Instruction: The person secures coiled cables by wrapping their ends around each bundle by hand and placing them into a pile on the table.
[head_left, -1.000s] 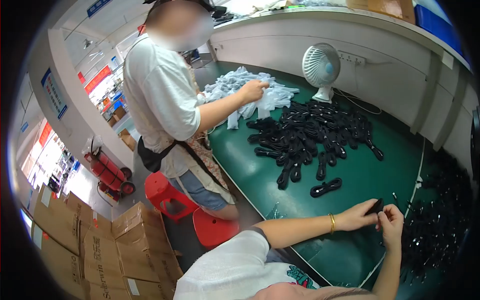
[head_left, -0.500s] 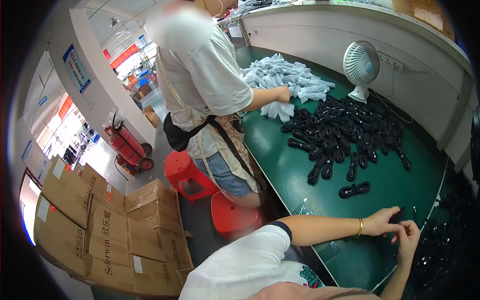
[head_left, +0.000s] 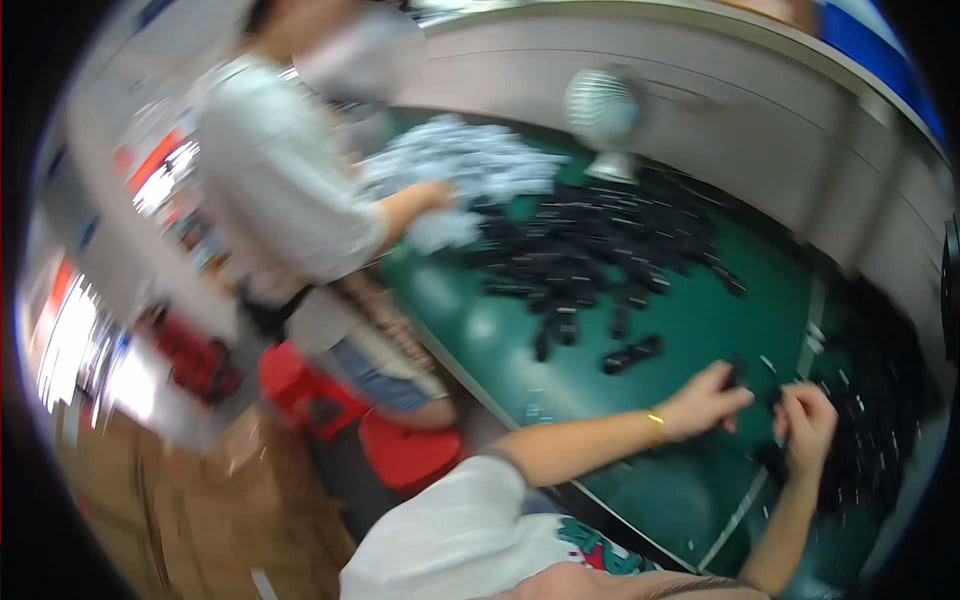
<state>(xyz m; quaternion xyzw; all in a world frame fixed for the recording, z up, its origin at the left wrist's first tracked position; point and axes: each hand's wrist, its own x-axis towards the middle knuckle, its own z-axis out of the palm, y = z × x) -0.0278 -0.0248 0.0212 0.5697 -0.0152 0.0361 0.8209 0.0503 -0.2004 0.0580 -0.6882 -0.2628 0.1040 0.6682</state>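
Left hand: (head_left: 708,402) gold bracelet (head_left: 656,428) at wrist; fingers curled on a small dark piece (head_left: 737,373), blurred, partly hidden by them.
Right hand: (head_left: 805,425) just beside the left, apart from it; fingertips drawn together, a dark bit near them; cannot tell if pinched.
Dark piece: at the left hand's fingertips, on the side facing the right hand; well forward of the white fan (head_left: 601,110), toward the camera, and right of it.
Single bundle: black, (head_left: 632,354) lying on the green table (head_left: 730,320), forward of the fan, between it and the left hand.
Black pile: (head_left: 600,245) looped bundles heaped directly forward of the fan, near its base.
Dark tangle: (head_left: 865,430) light flecks in it; far right and forward of the fan, crowding the right hand's outer side.
Pale heap: (head_left: 470,155) left of the fan.
Co-worker: (head_left: 280,170) standing left of the fan; one hand (head_left: 435,195) at the pale heap's near edge.
Floor: red stools (head_left: 410,450) and cartons (head_left: 230,500), left and forward of the fan.
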